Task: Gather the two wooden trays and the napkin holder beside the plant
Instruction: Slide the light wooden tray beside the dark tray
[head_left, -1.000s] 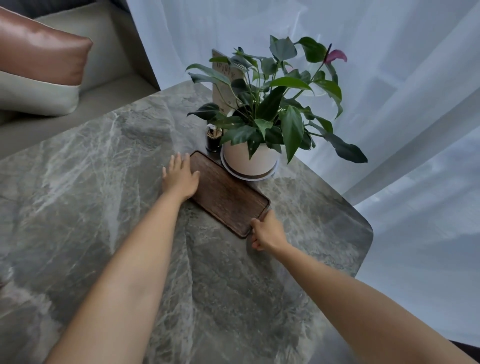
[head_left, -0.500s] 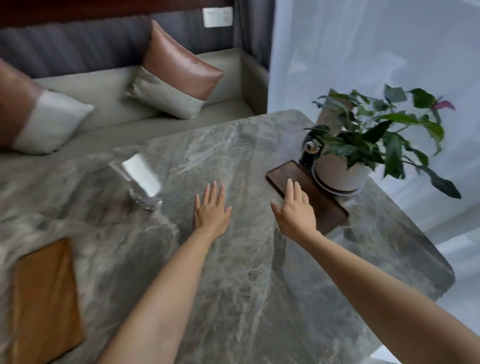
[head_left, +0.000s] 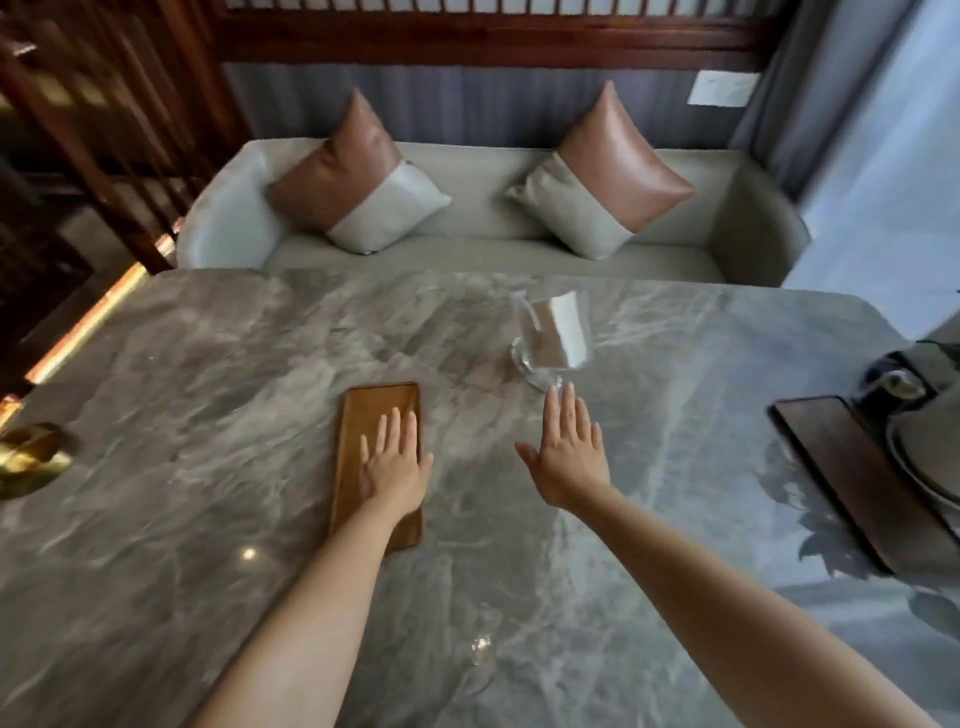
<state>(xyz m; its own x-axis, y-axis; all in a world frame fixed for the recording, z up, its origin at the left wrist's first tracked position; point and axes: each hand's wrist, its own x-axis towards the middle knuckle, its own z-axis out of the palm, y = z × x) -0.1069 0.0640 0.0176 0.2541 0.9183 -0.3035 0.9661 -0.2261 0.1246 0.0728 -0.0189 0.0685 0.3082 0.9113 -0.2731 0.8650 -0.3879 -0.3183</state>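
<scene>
A light wooden tray (head_left: 363, 415) lies in the middle of the grey marble table (head_left: 208, 364). My left hand (head_left: 395, 465) rests flat on it, fingers spread. A clear napkin holder (head_left: 553, 338) with white napkins stands further back, to the right. My right hand (head_left: 569, 452) hovers open, its fingertips just short of the holder's base. At the right edge, a dark wooden tray (head_left: 852, 467) sits against the plant pot (head_left: 930, 457); only the pot's rim shows.
A small dark round container (head_left: 891, 387) stands behind the dark tray. A gold-coloured object (head_left: 31, 457) sits at the table's left edge. Beyond the table's far edge is a grey sofa (head_left: 483, 249) with two cushions.
The view has swung left, away from the plant. My hands left the dark tray; the left hand now lies on the light tray and the right hand is near the napkin holder.
</scene>
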